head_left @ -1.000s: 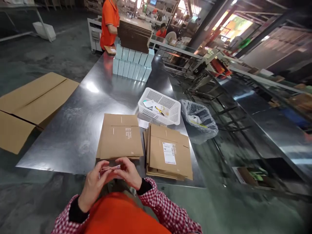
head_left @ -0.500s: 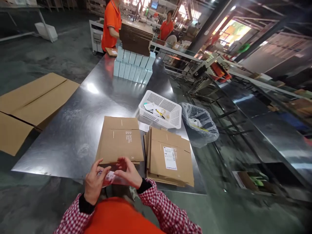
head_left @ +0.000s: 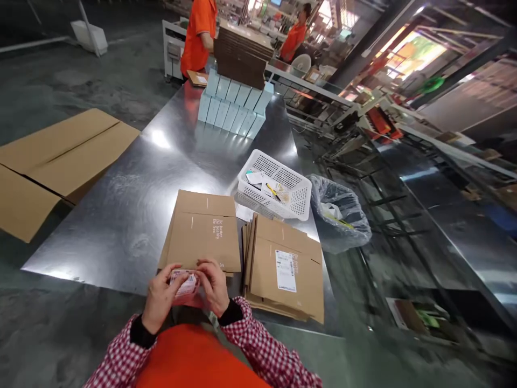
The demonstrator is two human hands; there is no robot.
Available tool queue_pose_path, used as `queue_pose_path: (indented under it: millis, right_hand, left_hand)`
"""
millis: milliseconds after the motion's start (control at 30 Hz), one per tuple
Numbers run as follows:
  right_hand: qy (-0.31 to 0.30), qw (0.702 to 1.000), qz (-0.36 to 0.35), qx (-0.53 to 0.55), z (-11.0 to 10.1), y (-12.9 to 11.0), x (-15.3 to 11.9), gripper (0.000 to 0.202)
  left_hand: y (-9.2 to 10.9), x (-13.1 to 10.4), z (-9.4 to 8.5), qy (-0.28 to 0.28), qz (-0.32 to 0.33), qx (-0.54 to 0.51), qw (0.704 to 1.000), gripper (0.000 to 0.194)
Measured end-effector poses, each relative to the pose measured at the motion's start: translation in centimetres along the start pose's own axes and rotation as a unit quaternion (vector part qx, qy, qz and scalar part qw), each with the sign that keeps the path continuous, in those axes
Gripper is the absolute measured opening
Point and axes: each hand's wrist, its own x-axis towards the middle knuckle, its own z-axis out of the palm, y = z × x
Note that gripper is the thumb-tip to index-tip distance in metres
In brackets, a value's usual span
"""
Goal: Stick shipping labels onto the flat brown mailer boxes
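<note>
Between my hands, just off the table's near edge, is a pink and white printed label [head_left: 186, 284]. My left hand [head_left: 163, 295] pinches its left side, and my right hand [head_left: 213, 285] has fingers closed on its right edge. Right beyond them lies a stack of flat brown cardboard mailers [head_left: 205, 231] with white print. A second stack [head_left: 262, 264] sits to its right, its top mailer bearing a white shipping label [head_left: 286, 270].
A white perforated basket [head_left: 297, 191] with papers and a yellow pen is on the metal table [head_left: 117, 215]. Beyond are light blue boxes [head_left: 230, 113] under brown cardboard. A plastic-lined bin [head_left: 343, 215] stands right, a large carton [head_left: 64, 151] left. Two people in orange stand behind.
My right hand has closed in on the label's right edge, and the label now faces up more fully between both hands. The camera view has shifted slightly.
</note>
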Motion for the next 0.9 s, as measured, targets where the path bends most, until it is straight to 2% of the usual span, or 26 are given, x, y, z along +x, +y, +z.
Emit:
queue_pose_path:
  millis: [67, 133, 233, 267, 333, 433, 567, 667, 767, 800, 833, 900]
  right_hand:
    - [-0.004, 1.0, 0.021, 0.01, 0.1, 0.1, 0.2, 0.016]
    - [-0.043, 0.992, 0.086, 0.086, 0.2, 0.2, 0.7, 0.016]
    - [-0.121, 0.949, 0.187, 0.221, 0.1, 0.4, 1.7, 0.04]
    - [-0.135, 0.94, 0.205, 0.237, 0.1, 0.4, 1.9, 0.044]
    - [-0.137, 0.941, 0.215, 0.224, 0.0, 0.4, 2.2, 0.041]
    - [-0.11, 0.966, 0.174, 0.154, 0.1, 0.4, 2.0, 0.032]
    - [-0.046, 0.993, 0.076, 0.073, -0.2, 0.5, 1.5, 0.028]
    - [0.057, 0.992, 0.087, 0.072, -2.3, 1.4, 3.1, 0.033]
    - [0.177, 0.977, 0.105, 0.06, -5.8, 3.1, 6.9, 0.038]
    - [0.185, 0.976, 0.099, 0.053, -6.8, 3.7, 8.3, 0.037]
    - [0.167, 0.981, 0.091, 0.045, -7.5, 4.3, 9.6, 0.035]
    - [0.079, 0.993, 0.084, 0.015, -7.7, 5.3, 11.5, 0.033]
  left_hand:
    - [0.2, 0.1, 0.1, -0.013, 0.01, 0.007, 1.0, 0.034]
    - [0.5, 0.2, 0.0, -0.026, 0.022, 0.012, 0.999, 0.032]
    - [0.5, 0.3, -0.2, -0.011, 0.032, 0.018, 0.999, 0.035]
    - [0.4, 0.4, -0.2, -0.003, 0.03, 0.014, 0.999, 0.036]
    - [0.3, 0.6, -0.3, 0.007, 0.017, -0.001, 1.0, 0.037]
    - [0.2, 0.7, -0.4, -0.01, 0.014, -0.02, 1.0, 0.038]
    - [-0.1, 0.5, -0.4, -0.037, 0.055, 0.016, 0.998, 0.038]
    - [-1.8, 0.5, -0.8, -0.056, 0.139, 0.086, 0.985, 0.037]
    - [-4.3, 0.6, -1.9, -0.076, 0.263, 0.198, 0.941, 0.031]
    - [-5.0, 0.6, -2.3, -0.078, 0.289, 0.226, 0.927, 0.03]
    - [-5.6, 0.7, -2.5, -0.08, 0.307, 0.248, 0.915, 0.028]
    - [-6.2, 0.9, -2.7, -0.082, 0.34, 0.28, 0.894, 0.025]
